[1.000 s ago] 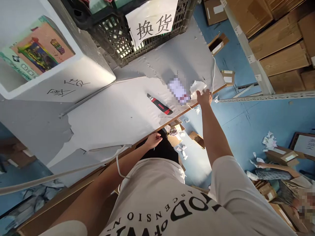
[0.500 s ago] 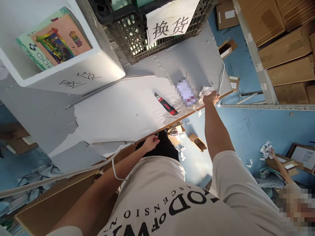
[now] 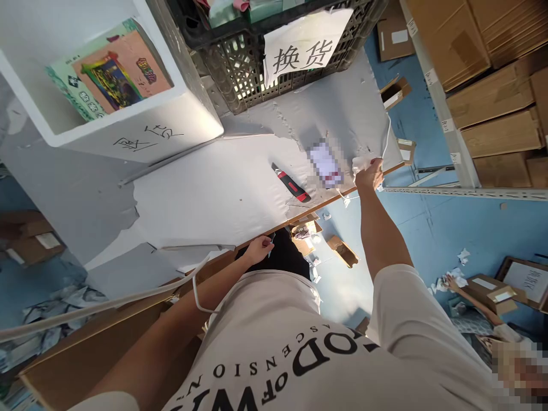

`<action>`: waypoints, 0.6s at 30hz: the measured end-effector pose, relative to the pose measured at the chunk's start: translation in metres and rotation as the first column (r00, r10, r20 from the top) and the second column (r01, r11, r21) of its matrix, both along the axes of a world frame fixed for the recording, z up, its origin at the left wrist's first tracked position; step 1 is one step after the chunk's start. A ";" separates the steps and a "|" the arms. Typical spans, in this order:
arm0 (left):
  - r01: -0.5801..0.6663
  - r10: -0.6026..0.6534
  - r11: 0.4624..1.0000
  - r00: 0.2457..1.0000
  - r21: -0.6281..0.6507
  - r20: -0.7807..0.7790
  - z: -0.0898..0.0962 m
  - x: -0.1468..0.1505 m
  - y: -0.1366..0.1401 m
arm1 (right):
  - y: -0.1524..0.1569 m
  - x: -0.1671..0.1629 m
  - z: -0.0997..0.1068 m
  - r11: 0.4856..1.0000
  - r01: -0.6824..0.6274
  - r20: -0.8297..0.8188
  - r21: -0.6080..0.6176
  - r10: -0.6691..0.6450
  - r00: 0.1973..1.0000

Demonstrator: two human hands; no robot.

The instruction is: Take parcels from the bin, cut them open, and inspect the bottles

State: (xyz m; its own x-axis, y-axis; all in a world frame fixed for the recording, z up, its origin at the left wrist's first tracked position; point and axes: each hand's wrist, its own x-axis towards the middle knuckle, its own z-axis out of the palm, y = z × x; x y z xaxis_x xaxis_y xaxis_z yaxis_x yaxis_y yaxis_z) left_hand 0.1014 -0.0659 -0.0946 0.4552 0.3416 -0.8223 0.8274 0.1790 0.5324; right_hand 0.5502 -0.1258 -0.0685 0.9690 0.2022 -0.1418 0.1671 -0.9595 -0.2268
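Observation:
My right hand (image 3: 369, 174) is closed around crumpled white paper (image 3: 361, 164) at the right end of the table edge. Part of the paper sticks out on the left of the fingers. My left hand (image 3: 258, 250) is held low at the table's front edge, before my dark trousers, with its fingertips pinched. A small thin pale piece shows at those fingertips, too small to name. Between the hands, a red and black utility knife (image 3: 291, 184) lies on the table with its blade toward the back. Beside it lies a blurred phone (image 3: 326, 164) with a white cable.
A white foam box (image 3: 188, 114) with colourful packages stands at the back left, beside a black plastic crate (image 3: 240, 85) bearing a paper sign. Cartons (image 3: 496, 105) fill a shelf at right. A co-worker's hand (image 3: 450, 283) is near white scraps on the blue floor.
My right hand has gathered the paper in more, so less of it shows. My left hand has shifted slightly. The co-worker's hand has moved left, and the paper there lies spread out.

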 end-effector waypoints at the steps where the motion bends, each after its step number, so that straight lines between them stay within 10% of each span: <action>1: 0.002 -0.002 1.000 1.000 0.002 -0.001 0.002 0.001 0.001 | -0.003 -0.002 0.004 0.999 -0.017 0.039 0.042 0.015 0.999; 10: 0.022 -0.022 1.000 1.000 -0.001 -0.015 0.005 0.006 0.003 | -0.086 -0.070 0.044 0.908 0.039 0.078 0.417 -0.079 0.994; 18: 0.085 -0.086 0.996 0.996 -0.030 -0.022 0.001 0.014 -0.002 | -0.148 -0.190 0.007 0.984 0.165 -0.385 0.067 -0.127 0.914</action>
